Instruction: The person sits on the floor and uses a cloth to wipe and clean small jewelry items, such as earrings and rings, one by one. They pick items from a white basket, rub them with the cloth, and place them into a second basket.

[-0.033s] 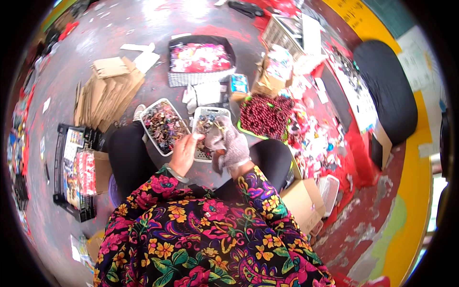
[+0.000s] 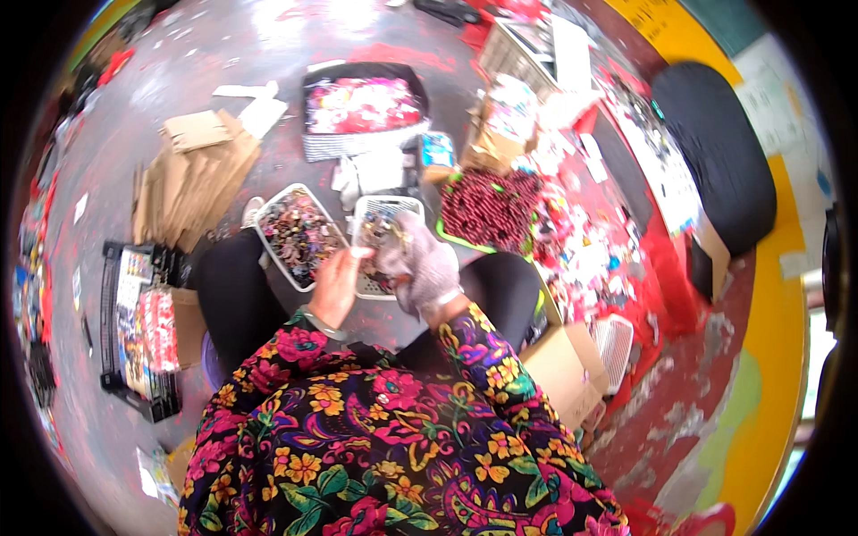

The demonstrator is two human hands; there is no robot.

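My bare left hand (image 2: 334, 288) hovers at the near edge between two white baskets, thumb and fingertips pressed together. Whatever is in that pinch is too small to make out. Over the right-hand white basket (image 2: 365, 284) hangs my right hand (image 2: 431, 272) in a greyish-pink knit glove. Motion smears its fingers, and I cannot see whether they grip anything. Small mixed trinkets partly show in that basket beneath the glove. The left-hand white basket (image 2: 302, 284) is heaped with small, many-coloured pieces that look like hair accessories or jewellery.
Dark red beads (image 2: 492, 207) fill a green-rimmed tray at right, beside scattered bright trinkets (image 2: 581, 255). Beyond the baskets stands a black-lined bin (image 2: 413, 85) of pink packets. Flattened cardboard (image 2: 192, 183) and a black crate (image 2: 109, 326) lie left; an open carton (image 2: 567, 366) sits by my right knee.
The whole view has shifted slightly. My gloved right hand has turned a little, and its fingers are now blurred over the basket. My left hand keeps its pinch.
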